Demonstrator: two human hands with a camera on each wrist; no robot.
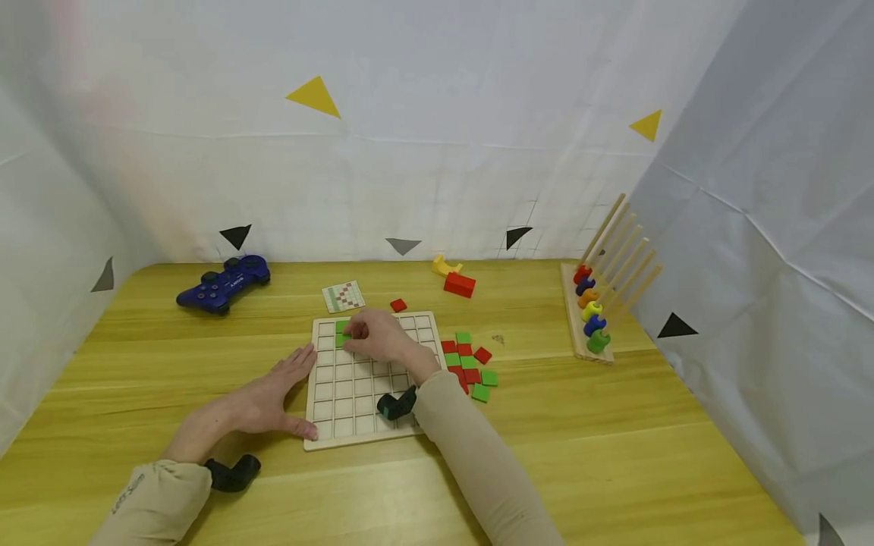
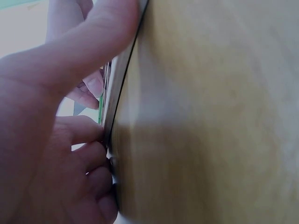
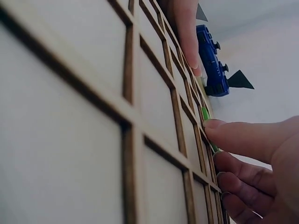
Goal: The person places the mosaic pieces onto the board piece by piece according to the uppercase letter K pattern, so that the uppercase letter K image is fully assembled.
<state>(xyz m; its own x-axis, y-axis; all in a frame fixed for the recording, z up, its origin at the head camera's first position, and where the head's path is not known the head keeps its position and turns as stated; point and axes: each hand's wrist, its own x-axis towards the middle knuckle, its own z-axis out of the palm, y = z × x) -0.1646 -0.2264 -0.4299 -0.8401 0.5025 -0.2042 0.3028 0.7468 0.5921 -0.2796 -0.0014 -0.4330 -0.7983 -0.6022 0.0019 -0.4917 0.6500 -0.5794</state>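
Note:
A wooden grid board (image 1: 365,434) lies on the table. My left hand (image 1: 269,394) rests at its left side, thumb near the lower left corner and spread fingers against the upper left edge. Over the board's upper part, my right hand (image 1: 384,337) pinches a green tile (image 1: 342,340) between thumb and fingers, low at the grid. Just above it in the same column sits another green tile (image 1: 341,326). In the right wrist view the thumb (image 3: 224,133) touches green at the board's far side; the tile is mostly hidden by the fingers.
Red and green tiles (image 1: 467,362) lie right of the board, and a single red tile (image 1: 398,305) behind it. Farther back are a pattern card (image 1: 344,296), a blue game controller (image 1: 225,285), a red block (image 1: 460,285), a yellow piece (image 1: 445,266) and a peg rack (image 1: 591,351).

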